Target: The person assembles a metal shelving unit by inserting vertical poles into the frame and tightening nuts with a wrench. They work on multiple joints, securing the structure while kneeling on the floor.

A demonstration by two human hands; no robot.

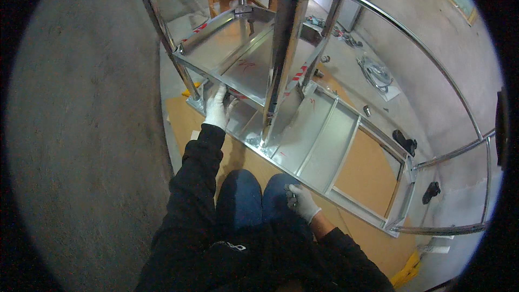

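Hands apart. Left hand (218,109) at edge of metal shelf (230,57), likely steadying, grip unclear; right hand (301,203) curled by thigh (274,188), contents unclear. Next move presumably calls for steady support.

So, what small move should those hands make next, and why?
Perhaps raise the white-gloved right hand toward the silvery, flat metal shelf. The white-gloved left hand is at the shelf's near edge alone, while the right is down by the blue-trousered right knee. Whether the right holds something small is hard to tell.
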